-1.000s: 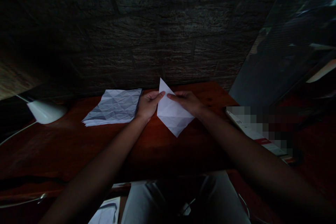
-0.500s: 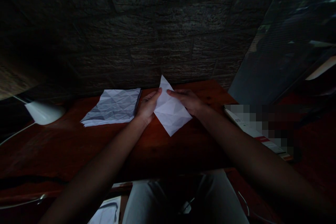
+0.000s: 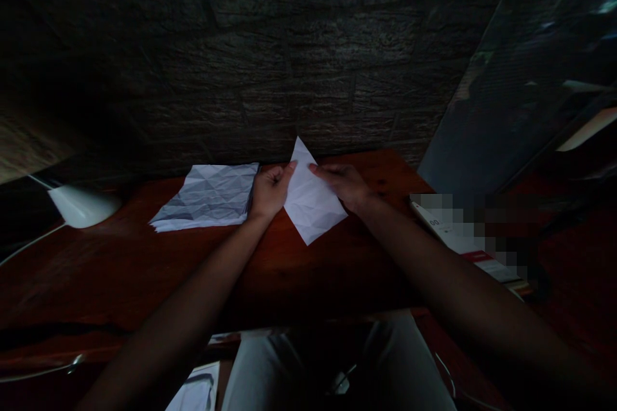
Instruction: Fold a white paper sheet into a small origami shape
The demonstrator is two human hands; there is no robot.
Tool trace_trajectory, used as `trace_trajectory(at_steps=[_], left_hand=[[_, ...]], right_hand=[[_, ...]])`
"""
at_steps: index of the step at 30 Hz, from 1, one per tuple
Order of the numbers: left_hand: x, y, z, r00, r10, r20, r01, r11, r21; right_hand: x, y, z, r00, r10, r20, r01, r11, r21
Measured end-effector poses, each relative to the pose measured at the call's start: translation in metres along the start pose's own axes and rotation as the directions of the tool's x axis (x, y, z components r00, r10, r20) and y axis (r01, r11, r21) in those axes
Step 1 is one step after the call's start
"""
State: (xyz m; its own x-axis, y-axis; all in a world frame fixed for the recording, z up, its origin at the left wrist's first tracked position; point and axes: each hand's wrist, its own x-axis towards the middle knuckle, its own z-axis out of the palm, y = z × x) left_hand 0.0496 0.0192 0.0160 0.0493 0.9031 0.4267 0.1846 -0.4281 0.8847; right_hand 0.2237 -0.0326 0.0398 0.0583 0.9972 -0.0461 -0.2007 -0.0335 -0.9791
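A creased white sheet of paper [image 3: 313, 205] is held above the wooden table with one corner pointing up and another down. My left hand [image 3: 271, 189] pinches its left edge, thumb on the face of the paper. At the right edge, my right hand [image 3: 344, 183] grips the sheet the same way, its thumb lying across the front. The fingers behind the paper are hidden. Just left of my left hand lies a stack of creased paper sheets [image 3: 212, 192].
The wooden table [image 3: 120, 270] meets a dark brick wall [image 3: 313, 64]. A white lamp base [image 3: 84, 205] with a cord stands at the left. A box or book, partly pixelated [image 3: 443, 225], lies at the right edge. My legs [image 3: 260, 372] are below the table.
The lower part of the paper has shifted slightly left and up, and its creases look flatter. Both hands keep their hold in nearly the same place.
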Motion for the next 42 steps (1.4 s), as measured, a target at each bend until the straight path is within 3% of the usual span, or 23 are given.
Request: trace_trajectory(at_steps=[3,6,8,10,12,13,15,19,23,26,29,31,36,40,42], left_hand=[[0.001,0.000,0.001,1.000,-0.021,-0.019,0.020,0.999,-0.028],[-0.001,0.002,-0.001,0.993,-0.096,0.071,0.102,0.992,-0.078],[-0.003,0.004,-0.004,0.959,-0.177,0.221,0.207,0.971,-0.122],[-0.006,0.006,-0.005,0.893,-0.243,0.379,0.322,0.933,-0.160],[-0.008,0.006,-0.006,0.850,-0.272,0.452,0.394,0.897,-0.202],[-0.008,0.005,-0.006,0.852,-0.274,0.447,0.406,0.884,-0.232],[-0.006,0.003,-0.004,0.886,-0.272,0.376,0.395,0.868,-0.302],[0.002,-0.002,-0.002,0.948,-0.291,0.129,0.317,0.831,-0.457],[0.007,-0.001,-0.002,0.916,-0.397,-0.049,0.304,0.771,-0.560],[0.007,0.003,-0.002,0.893,-0.445,-0.070,0.326,0.746,-0.580],[0.006,0.006,-0.002,0.899,-0.438,-0.026,0.342,0.737,-0.583],[0.007,0.006,-0.002,0.906,-0.420,-0.051,0.319,0.756,-0.571],[0.017,-0.010,-0.011,0.889,-0.282,-0.361,0.160,0.929,-0.333],[0.028,-0.028,-0.027,0.962,-0.079,-0.261,0.069,0.996,-0.049],[0.031,-0.031,-0.035,0.954,0.009,-0.301,0.012,0.997,0.070]], right_hand=[[0.000,-0.001,0.001,1.000,-0.031,-0.006,0.031,0.999,-0.012],[0.000,0.001,0.000,0.999,-0.050,-0.007,0.049,0.998,-0.045],[0.000,0.001,-0.001,0.999,-0.049,-0.019,0.047,0.995,-0.083],[0.000,0.002,-0.003,0.999,-0.036,-0.026,0.033,0.993,-0.113],[0.000,0.000,-0.007,0.999,-0.024,-0.028,0.020,0.991,-0.132],[0.001,0.000,-0.009,0.999,-0.020,-0.030,0.016,0.989,-0.145],[0.002,-0.002,-0.012,0.999,-0.030,-0.041,0.022,0.985,-0.173],[0.007,-0.004,-0.016,0.997,-0.041,-0.059,0.030,0.984,-0.178],[0.007,-0.002,-0.016,0.998,0.059,-0.033,-0.062,0.991,-0.120],[0.005,-0.002,-0.015,0.997,0.079,0.006,-0.077,0.988,-0.132],[0.004,-0.003,-0.014,0.998,0.058,-0.018,-0.061,0.987,-0.147],[0.004,-0.004,-0.015,0.998,0.043,-0.045,-0.049,0.986,-0.156],[0.006,-0.006,-0.023,0.999,-0.004,-0.033,-0.005,0.958,-0.287],[0.009,-0.009,-0.034,0.999,-0.049,0.000,0.043,0.885,-0.464],[0.011,-0.010,-0.039,0.997,-0.077,0.008,0.068,0.831,-0.552]])
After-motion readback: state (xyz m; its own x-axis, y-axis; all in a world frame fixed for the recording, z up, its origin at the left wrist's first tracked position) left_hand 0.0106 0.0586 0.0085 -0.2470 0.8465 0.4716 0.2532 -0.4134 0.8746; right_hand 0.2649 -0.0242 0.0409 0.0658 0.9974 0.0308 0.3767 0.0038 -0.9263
